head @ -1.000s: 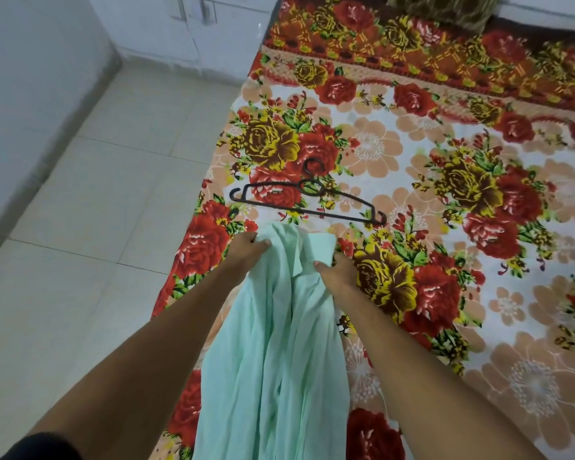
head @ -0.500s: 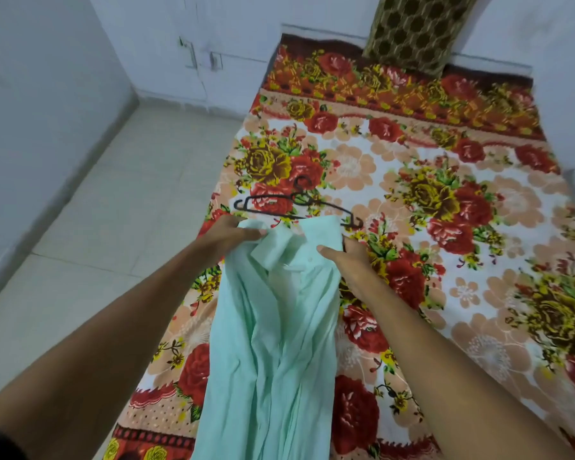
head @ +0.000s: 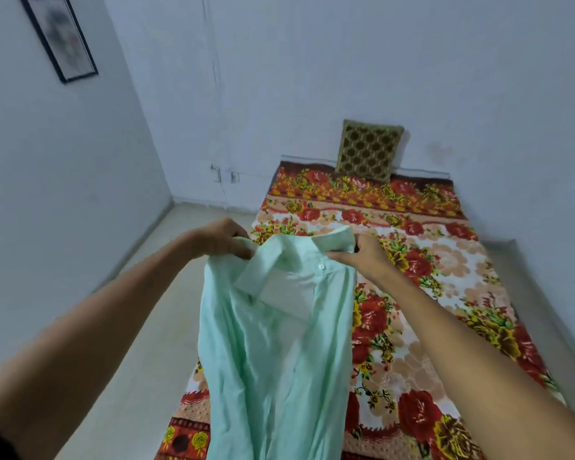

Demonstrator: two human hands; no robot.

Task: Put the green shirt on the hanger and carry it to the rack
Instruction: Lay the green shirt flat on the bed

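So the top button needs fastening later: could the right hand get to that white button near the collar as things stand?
Probably yes. The button lies exposed just beside the right hand, which grips the green shirt at the collar; nothing covers it, though that hand would have to release its hold.

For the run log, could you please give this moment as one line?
left hand: grips green shirt | right hand: grips collar | hanger: unseen

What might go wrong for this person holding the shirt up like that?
Both hands, left hand and right hand, pinch only the collar of the shirt, so it may slip. Its long body hangs low and might drag on the bedspread. No hanger shows now; the shirt may be hiding it.
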